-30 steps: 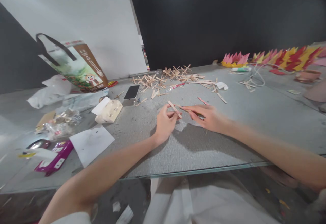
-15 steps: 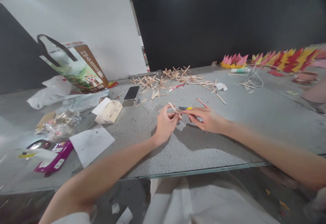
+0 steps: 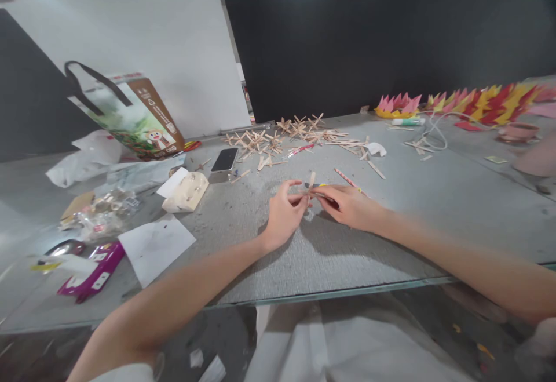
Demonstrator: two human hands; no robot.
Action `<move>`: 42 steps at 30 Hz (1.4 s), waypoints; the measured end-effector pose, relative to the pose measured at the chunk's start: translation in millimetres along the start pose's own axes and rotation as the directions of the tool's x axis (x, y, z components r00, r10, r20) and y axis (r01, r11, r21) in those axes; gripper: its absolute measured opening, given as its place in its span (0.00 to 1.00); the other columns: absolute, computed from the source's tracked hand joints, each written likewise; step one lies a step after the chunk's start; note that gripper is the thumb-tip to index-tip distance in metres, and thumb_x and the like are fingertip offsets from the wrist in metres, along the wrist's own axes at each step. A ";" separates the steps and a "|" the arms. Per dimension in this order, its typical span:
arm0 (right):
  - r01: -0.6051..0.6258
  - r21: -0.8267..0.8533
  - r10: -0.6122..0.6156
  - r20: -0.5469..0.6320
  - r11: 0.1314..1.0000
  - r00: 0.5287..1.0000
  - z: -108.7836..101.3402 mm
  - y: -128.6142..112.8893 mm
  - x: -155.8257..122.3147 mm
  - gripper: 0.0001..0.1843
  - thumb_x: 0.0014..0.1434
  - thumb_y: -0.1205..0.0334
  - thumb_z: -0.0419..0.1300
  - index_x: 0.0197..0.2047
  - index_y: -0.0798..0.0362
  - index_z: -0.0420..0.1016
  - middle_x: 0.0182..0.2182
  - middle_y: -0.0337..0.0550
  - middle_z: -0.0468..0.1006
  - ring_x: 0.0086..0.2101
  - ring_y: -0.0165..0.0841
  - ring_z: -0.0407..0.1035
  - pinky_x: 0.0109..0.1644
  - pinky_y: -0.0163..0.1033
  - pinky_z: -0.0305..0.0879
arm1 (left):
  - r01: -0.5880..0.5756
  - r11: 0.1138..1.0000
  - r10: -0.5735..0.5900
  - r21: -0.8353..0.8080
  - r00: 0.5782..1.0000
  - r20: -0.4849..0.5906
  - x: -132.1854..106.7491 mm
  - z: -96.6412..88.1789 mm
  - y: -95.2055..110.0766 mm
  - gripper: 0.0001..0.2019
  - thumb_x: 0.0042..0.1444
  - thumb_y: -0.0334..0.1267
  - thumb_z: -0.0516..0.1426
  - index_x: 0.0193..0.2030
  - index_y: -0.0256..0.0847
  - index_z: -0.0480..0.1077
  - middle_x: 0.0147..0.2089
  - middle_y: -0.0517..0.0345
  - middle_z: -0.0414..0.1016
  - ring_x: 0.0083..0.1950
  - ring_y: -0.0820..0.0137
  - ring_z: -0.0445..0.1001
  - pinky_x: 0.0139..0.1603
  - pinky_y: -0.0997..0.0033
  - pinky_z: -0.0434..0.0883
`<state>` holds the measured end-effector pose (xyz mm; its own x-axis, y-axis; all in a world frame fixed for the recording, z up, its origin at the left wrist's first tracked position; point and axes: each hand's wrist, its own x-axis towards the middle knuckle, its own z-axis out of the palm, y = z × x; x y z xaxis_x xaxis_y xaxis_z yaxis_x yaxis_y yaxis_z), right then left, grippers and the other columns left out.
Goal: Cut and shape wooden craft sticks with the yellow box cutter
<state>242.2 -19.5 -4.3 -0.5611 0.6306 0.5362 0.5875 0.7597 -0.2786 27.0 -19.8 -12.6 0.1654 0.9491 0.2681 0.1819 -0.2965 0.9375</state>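
Over the middle of the table, my left hand [image 3: 284, 213] pinches small wooden craft sticks [image 3: 312, 180]. One stick points up and away from me, and another seems to cross it between the hands. From the right, my right hand [image 3: 350, 208] has its thumb and fingers closed on the same sticks at the crossing. Just behind the fingertips is a black and yellow tool [image 3: 321, 185], perhaps a cutter knife, mostly covered by my right hand. A pink striped straw [image 3: 344, 177] lies beyond that hand.
Behind lie star-shaped craft stick pieces [image 3: 299, 127] and loose sticks [image 3: 336, 137]. To the left are a phone [image 3: 225, 160], a tissue pack [image 3: 186, 191], white paper [image 3: 158, 243], a purple object [image 3: 93, 272] and a shopping bag [image 3: 147, 118]. Folded paper flowers [image 3: 490, 104] stand at right.
The upper stick has turned from leaning left to standing nearly upright in view. My right hand has shifted slightly left, its fingertips now meeting the left hand's at the sticks.
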 end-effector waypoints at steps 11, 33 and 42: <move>-0.152 0.003 0.150 0.133 0.988 0.980 -9.9 -3.1 2.7 0.12 0.72 0.63 0.51 0.55 0.53 0.70 0.27 0.40 0.81 0.24 0.34 0.72 0.32 0.39 0.60 | 0.102 0.961 -0.104 -0.258 0.995 0.006 6.2 1.9 -6.2 0.23 0.59 0.33 0.66 0.59 0.39 0.66 0.38 0.55 0.85 0.39 0.62 0.87 0.45 0.63 0.83; -0.210 -0.191 0.233 0.107 0.959 0.966 1.3 -9.1 1.0 0.14 0.75 0.62 0.51 0.49 0.53 0.78 0.33 0.45 0.85 0.30 0.35 0.76 0.35 0.38 0.56 | 0.015 0.988 -0.006 -0.156 0.998 0.062 6.1 4.0 -8.6 0.14 0.62 0.31 0.62 0.53 0.41 0.67 0.41 0.52 0.87 0.43 0.62 0.88 0.48 0.63 0.83; -0.204 -0.170 0.226 0.125 0.964 0.966 10.4 -14.6 -0.6 0.15 0.73 0.66 0.50 0.52 0.56 0.78 0.35 0.48 0.85 0.30 0.35 0.75 0.37 0.39 0.57 | -0.044 0.996 0.040 0.076 0.998 0.055 3.1 2.2 -4.7 0.18 0.65 0.32 0.60 0.60 0.39 0.70 0.41 0.54 0.88 0.45 0.60 0.88 0.47 0.66 0.80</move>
<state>227.8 -29.3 -8.8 -0.4819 0.8010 0.3553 0.7799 0.5769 -0.2429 28.8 -15.7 -16.7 0.2255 0.9291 0.2931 0.2472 -0.3455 0.9053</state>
